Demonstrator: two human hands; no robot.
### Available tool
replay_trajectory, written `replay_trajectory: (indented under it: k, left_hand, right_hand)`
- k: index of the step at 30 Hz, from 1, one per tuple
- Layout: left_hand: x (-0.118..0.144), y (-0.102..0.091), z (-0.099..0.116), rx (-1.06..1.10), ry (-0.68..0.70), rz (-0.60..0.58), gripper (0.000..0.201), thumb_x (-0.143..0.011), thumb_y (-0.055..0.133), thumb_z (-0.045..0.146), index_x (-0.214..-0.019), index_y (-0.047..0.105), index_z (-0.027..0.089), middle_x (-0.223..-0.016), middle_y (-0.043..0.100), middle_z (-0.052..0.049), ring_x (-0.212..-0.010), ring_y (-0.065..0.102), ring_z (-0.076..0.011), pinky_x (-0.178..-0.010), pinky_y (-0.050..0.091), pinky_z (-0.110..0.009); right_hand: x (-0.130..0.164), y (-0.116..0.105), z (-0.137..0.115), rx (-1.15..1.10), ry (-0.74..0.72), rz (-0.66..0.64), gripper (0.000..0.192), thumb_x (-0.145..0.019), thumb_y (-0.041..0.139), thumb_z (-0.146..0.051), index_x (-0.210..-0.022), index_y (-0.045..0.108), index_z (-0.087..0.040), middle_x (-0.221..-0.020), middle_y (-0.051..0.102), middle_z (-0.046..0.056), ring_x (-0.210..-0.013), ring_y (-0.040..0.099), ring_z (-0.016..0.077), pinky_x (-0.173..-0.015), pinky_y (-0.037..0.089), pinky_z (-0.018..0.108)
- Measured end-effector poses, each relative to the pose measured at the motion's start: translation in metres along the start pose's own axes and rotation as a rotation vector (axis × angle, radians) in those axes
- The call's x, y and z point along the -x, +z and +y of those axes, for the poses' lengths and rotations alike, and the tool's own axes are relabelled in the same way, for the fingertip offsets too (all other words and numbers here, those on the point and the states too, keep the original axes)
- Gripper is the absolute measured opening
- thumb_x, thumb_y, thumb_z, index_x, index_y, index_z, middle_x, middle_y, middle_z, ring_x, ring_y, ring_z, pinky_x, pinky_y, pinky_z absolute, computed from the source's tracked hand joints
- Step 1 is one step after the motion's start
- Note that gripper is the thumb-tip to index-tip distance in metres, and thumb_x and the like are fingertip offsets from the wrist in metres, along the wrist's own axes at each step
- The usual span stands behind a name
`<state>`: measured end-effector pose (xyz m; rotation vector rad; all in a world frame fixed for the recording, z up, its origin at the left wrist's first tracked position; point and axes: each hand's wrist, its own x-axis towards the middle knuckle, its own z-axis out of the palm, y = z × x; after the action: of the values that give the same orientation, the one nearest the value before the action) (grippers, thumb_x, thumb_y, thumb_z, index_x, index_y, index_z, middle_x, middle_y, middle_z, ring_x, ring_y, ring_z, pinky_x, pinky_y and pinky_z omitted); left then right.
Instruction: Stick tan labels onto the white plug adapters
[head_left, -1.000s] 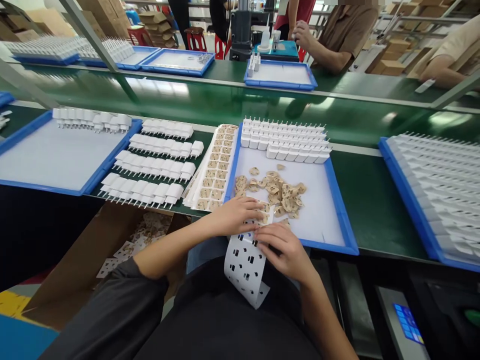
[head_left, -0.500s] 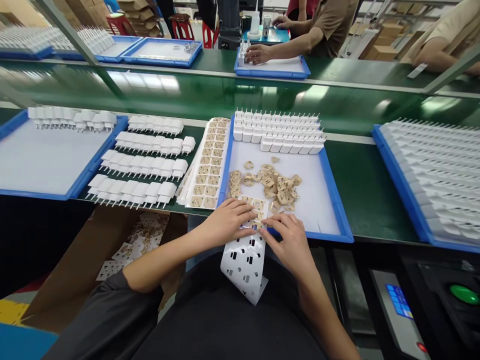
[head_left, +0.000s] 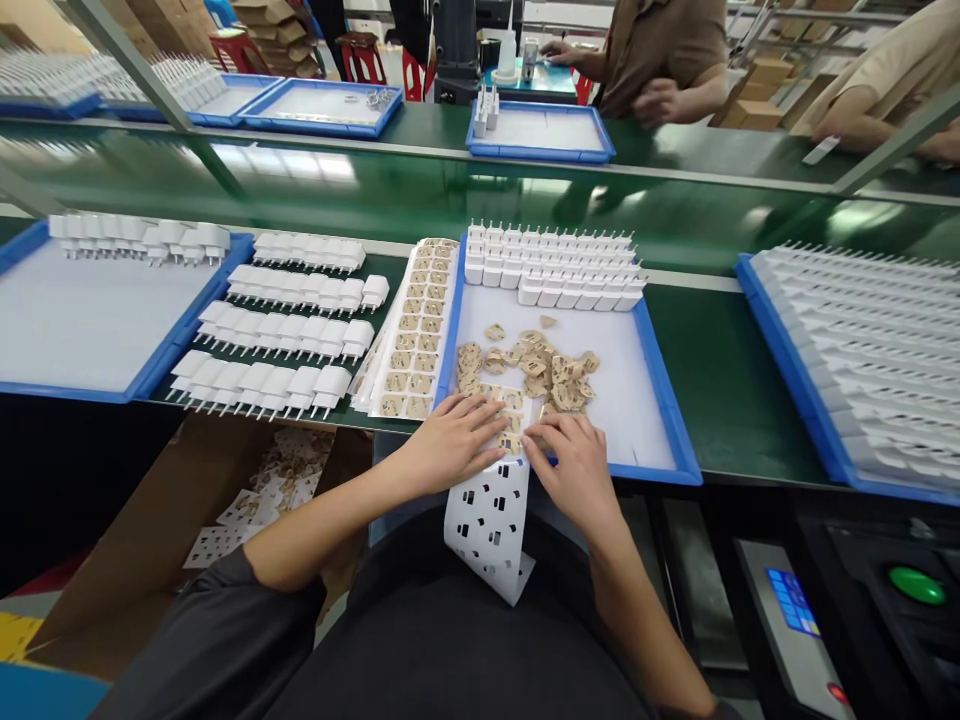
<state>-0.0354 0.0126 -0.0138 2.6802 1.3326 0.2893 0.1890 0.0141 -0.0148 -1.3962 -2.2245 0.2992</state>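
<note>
A sheet of beige die-cut stickers [head_left: 486,515] lies over the front rim of a blue tray [head_left: 666,410], its bare, punched white end curling down toward my lap. My left hand [head_left: 450,445] rests flat on the sheet's left side, fingers stretched out. At the right edge of the sheet, my right hand [head_left: 576,465] has its fingers bent together; what they pinch is mostly hidden. Just beyond lies a heap of loose beige stickers [head_left: 559,368]. White plug adapters [head_left: 551,265] stand in rows at the back of this tray, pins up.
Left of the tray is a stack of sticker sheets [head_left: 405,345], then rows of white adapters [head_left: 281,330] and another blue tray [head_left: 75,330]. A full adapter tray [head_left: 862,370] stands right. Below left, a carton [head_left: 150,540] holds scraps. A co-worker [head_left: 664,50] stands opposite.
My right hand's fingers have shifted slightly from the stickers on the sheet to its right edge. My left hand stays put. The co-worker's hand has left the adapters in the far tray.
</note>
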Motion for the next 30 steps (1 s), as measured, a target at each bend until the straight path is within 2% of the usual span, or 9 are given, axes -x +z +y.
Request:
replay_trajectory:
  k: [9,12,15,20,23,26,30]
  left_hand:
    - [0.002,0.005,0.002,-0.015,-0.002,0.020,0.054,-0.107,0.031,0.051,-0.143,0.056,0.019,-0.153,0.054,-0.010,-0.140,0.048,-0.0308,-0.116,0.033,-0.047]
    - [0.002,0.005,0.002,-0.017,-0.003,0.020,0.055,-0.107,0.031,0.051,-0.144,0.056,0.019,-0.154,0.053,-0.011,-0.141,0.048,-0.0308,-0.117,0.032,-0.048]
    - [0.003,0.005,0.001,-0.017,-0.004,0.015,0.063,-0.104,0.032,0.061,-0.145,0.054,0.019,-0.154,0.053,-0.011,-0.141,0.048,-0.0317,-0.118,0.030,-0.048]
    - [0.002,0.006,0.003,0.000,-0.019,-0.009,0.069,-0.100,0.035,0.067,-0.147,0.052,0.019,-0.155,0.051,-0.013,-0.143,0.046,-0.0321,-0.120,0.026,-0.048]
    - [0.002,0.002,0.003,0.045,-0.023,-0.047,0.075,-0.095,0.042,0.072,-0.148,0.050,0.018,-0.157,0.049,-0.015,-0.145,0.043,-0.0345,-0.120,0.026,-0.050]
    - [-0.001,-0.011,-0.008,0.131,-0.007,-0.103,0.081,-0.089,0.052,0.075,-0.148,0.050,0.020,-0.156,0.050,-0.015,-0.146,0.041,-0.0366,-0.118,0.028,-0.054]
    - [-0.031,-0.041,-0.048,0.287,0.020,-0.102,0.054,-0.094,0.063,0.052,-0.142,0.056,0.029,-0.147,0.060,-0.007,-0.138,0.052,-0.0286,-0.114,0.038,-0.047]
  right_hand:
    - [-0.014,0.002,-0.004,-0.042,0.074,-0.160,0.010,-0.094,0.064,-0.027,-0.086,0.069,-0.024,-0.093,0.069,0.004,-0.095,0.060,0.0258,-0.080,0.038,0.039]
    - [-0.017,0.004,-0.001,-0.042,0.041,-0.166,0.016,-0.096,0.060,-0.027,-0.082,0.066,-0.023,-0.089,0.068,0.004,-0.090,0.059,0.0249,-0.078,0.038,0.038]
    - [-0.016,0.000,0.001,-0.069,0.009,-0.142,0.014,-0.099,0.056,-0.026,-0.087,0.063,-0.023,-0.092,0.067,0.005,-0.093,0.060,0.0256,-0.080,0.041,0.039]
    - [-0.012,-0.021,0.002,-0.407,-0.185,-0.171,0.011,-0.102,0.050,-0.027,-0.094,0.057,-0.025,-0.103,0.067,0.006,-0.104,0.061,0.0241,-0.095,0.048,0.041]
    - [-0.011,-0.023,0.001,-0.558,-0.168,-0.219,0.011,-0.104,0.047,-0.027,-0.096,0.054,-0.025,-0.100,0.068,0.006,-0.097,0.065,0.0211,-0.088,0.052,0.036]
    - [-0.012,-0.015,-0.001,-0.520,-0.118,-0.243,0.012,-0.105,0.044,-0.029,-0.098,0.053,-0.024,-0.092,0.068,0.004,-0.083,0.065,0.0183,-0.077,0.052,0.032]
    - [-0.012,-0.005,0.000,-0.475,-0.099,-0.224,0.014,-0.105,0.042,-0.030,-0.098,0.052,-0.024,-0.090,0.069,0.004,-0.080,0.066,0.0179,-0.071,0.052,0.030]
